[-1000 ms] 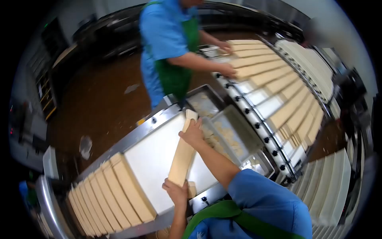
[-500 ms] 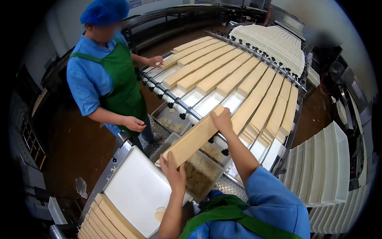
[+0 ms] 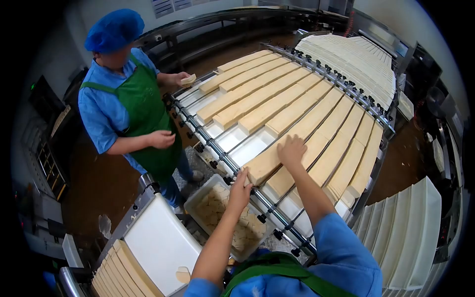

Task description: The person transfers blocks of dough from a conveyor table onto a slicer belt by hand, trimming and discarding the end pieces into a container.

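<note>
A long block of thin, pale, stacked wafer-like pieces [image 3: 264,162] lies in a lane of the rack, its near end by the front rail. Against that end rests my left hand [image 3: 239,192], fingers extended and touching it. My right hand [image 3: 293,150] lies on top of the stacked pieces farther along, fingers spread. Similar long blocks [image 3: 277,108] fill the lanes on both sides. Under the front rail stands a bin [image 3: 200,210] of loose flat pieces.
A co-worker in a green apron [image 3: 143,104] stands at left, holding a few pieces. A white surface [image 3: 161,237] with stacked rows is at lower left. White trays [image 3: 403,222] are stacked at right. A metal rail [image 3: 217,151] with black knobs borders the rack.
Both hands have moved the long block from above the bin onto the rack lane. My right hand now lies flat on it. The co-worker's far hand has lifted some pieces.
</note>
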A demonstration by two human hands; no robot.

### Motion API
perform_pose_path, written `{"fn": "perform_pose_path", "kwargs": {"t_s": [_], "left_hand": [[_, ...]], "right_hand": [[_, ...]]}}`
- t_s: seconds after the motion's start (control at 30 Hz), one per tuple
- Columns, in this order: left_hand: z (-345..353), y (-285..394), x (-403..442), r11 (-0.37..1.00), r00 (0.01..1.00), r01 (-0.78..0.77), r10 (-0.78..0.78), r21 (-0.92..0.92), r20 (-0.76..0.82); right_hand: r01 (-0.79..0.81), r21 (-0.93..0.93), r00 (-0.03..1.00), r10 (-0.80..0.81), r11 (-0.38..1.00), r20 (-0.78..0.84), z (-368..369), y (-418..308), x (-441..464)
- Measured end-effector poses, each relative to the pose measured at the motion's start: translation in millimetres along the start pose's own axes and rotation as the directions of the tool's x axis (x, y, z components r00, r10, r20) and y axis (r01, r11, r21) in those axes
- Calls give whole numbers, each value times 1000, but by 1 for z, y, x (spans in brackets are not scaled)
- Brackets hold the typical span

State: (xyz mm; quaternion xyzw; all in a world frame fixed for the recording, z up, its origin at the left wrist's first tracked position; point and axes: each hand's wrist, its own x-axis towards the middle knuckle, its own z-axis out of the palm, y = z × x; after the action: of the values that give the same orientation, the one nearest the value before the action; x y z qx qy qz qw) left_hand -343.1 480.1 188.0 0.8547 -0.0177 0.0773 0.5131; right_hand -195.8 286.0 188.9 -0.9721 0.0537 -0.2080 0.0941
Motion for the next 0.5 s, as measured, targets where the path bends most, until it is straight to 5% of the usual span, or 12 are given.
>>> {"fn": "perform_pose_path", "kwargs": {"t_s": [0.07, 0.13, 0.23, 0.3, 0.37, 0.4, 0.5], "left_hand": [[5, 10, 7, 998, 998, 52, -51, 23, -23], [9, 5, 6, 998, 994, 26, -19, 62, -104], [0, 10, -4, 984, 978, 130, -148, -124, -149], [-8, 19, -18, 975, 952, 171, -201, -142, -232], [-16, 16, -33, 947, 893, 246, -304, -206, -331], [-19, 6, -42, 984, 885, 151, -177, -94, -431], [-35, -9, -78, 953, 871, 235, -295, -194, -392]], "right_hand": [[262, 217, 964, -248, 940, -90, 4, -15, -20], [437, 579, 887, -435, 688, -154, -11, -36, -44], [619, 556, 729, -669, 554, -145, -41, -62, -77], [643, 545, 714, -678, 538, -173, -36, -67, -87], [619, 398, 758, -648, 677, -78, -33, -68, -90], [626, 386, 753, -654, 678, -73, -39, -69, -91], [667, 300, 724, -689, 682, -45, -43, -74, -95]]}}
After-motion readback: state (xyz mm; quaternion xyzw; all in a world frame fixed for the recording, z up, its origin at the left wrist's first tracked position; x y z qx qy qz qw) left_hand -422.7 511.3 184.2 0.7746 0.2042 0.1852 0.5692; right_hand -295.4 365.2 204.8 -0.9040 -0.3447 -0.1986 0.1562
